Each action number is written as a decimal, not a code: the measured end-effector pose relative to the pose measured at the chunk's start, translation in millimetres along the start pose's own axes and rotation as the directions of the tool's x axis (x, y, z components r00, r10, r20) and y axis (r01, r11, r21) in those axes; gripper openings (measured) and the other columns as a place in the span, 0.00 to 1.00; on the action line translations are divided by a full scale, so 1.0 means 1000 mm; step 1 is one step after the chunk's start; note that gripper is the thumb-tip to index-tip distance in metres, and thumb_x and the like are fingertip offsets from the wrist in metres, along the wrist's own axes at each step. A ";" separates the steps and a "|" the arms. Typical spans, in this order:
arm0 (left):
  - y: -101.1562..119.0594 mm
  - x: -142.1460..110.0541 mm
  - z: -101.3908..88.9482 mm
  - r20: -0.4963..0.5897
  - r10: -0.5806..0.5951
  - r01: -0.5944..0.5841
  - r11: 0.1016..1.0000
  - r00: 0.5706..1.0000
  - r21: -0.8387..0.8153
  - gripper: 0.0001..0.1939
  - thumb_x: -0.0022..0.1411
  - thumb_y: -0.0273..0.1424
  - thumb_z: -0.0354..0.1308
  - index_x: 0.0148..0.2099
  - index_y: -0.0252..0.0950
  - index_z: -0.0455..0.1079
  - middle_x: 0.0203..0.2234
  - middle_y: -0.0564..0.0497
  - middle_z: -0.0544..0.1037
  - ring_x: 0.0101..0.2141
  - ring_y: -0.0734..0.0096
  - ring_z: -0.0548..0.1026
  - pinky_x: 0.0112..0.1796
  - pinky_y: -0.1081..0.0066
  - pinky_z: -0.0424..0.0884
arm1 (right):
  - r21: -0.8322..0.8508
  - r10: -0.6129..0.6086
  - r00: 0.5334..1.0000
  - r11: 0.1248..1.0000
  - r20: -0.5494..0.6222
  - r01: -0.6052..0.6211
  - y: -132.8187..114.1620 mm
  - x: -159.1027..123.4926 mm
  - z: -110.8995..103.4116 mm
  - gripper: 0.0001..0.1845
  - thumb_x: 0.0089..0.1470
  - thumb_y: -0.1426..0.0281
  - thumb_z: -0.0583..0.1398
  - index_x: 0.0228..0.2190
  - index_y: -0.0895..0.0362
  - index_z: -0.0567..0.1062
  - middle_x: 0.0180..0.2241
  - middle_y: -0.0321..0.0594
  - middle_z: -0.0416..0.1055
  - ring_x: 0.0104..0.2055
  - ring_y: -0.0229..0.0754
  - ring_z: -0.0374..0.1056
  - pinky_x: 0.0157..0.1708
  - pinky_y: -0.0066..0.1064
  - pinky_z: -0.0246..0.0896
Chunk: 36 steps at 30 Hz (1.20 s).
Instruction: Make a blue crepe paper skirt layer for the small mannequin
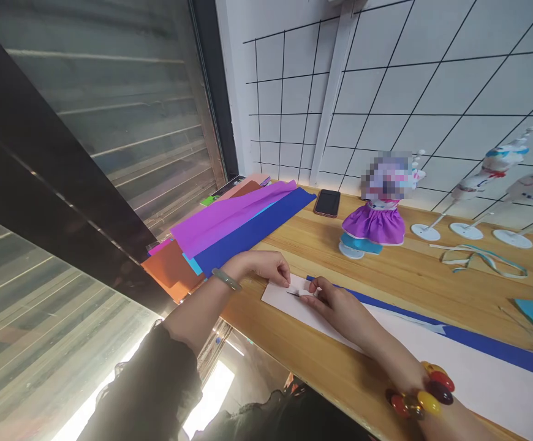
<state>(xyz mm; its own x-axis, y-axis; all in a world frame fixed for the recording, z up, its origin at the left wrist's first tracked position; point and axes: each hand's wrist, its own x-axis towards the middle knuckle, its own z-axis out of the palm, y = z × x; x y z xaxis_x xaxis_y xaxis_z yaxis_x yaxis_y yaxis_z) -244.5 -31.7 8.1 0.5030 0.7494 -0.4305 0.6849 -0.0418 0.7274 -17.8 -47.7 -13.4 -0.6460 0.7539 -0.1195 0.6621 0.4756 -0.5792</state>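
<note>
White sheet (473, 364) on wooden table (294, 236), blue strip (491, 344) showing along its far edge. Left hand (272, 267) at sheet's left end, fingers curled in, tips down by the sheet, cannot tell if pinching anything. Right hand (333, 300) over the sheet near that end, thumb and fingers bent, small dark pointed item (296, 294) at thumb tip, cannot tell if gripped. Purple sheet (230, 217) beyond white sheet's left end; phone (327, 203), purple skirt (374, 223) past its far edge

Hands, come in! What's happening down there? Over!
Left hand curled at end of white sheet. Right hand nearby, at small dark tip. Phone beyond, out of the way.
</note>
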 end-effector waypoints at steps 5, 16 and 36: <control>-0.005 0.000 0.001 0.004 0.026 -0.026 0.999 1.000 -0.038 0.09 0.50 0.32 0.60 0.34 0.35 0.77 0.28 0.53 0.78 0.29 0.74 0.71 0.30 0.76 0.63 | -0.042 -0.017 1.000 0.999 -0.001 0.017 -0.005 0.005 0.002 0.13 0.56 0.57 0.52 0.35 0.53 0.64 0.20 0.34 0.69 0.25 0.42 0.65 0.24 0.27 0.49; -0.015 0.004 0.001 -0.014 0.035 -0.035 0.997 0.999 -0.062 0.12 0.48 0.34 0.62 0.35 0.36 0.78 0.28 0.52 0.79 0.29 0.74 0.71 0.30 0.76 0.63 | -0.028 -0.017 1.000 0.999 -0.007 0.017 -0.008 0.010 0.006 0.12 0.57 0.58 0.51 0.34 0.54 0.66 0.21 0.36 0.70 0.25 0.42 0.65 0.25 0.28 0.49; -0.006 -0.001 0.000 -0.033 0.042 -0.043 0.998 0.999 -0.050 0.06 0.48 0.30 0.61 0.29 0.35 0.77 0.23 0.55 0.77 0.28 0.76 0.69 0.29 0.76 0.61 | -0.014 -0.008 0.999 1.000 -0.049 0.007 -0.018 0.017 0.015 0.13 0.56 0.58 0.52 0.38 0.54 0.66 0.29 0.41 0.75 0.29 0.45 0.69 0.27 0.29 0.50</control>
<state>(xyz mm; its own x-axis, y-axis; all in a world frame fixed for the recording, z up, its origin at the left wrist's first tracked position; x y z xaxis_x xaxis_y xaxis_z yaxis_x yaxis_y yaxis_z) -249.2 -32.3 4.7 0.5136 0.7683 -0.3819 0.6351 -0.0412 0.7713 -46.7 -50.1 -17.5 -0.6319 0.7714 -0.0750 0.6626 0.4875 -0.5686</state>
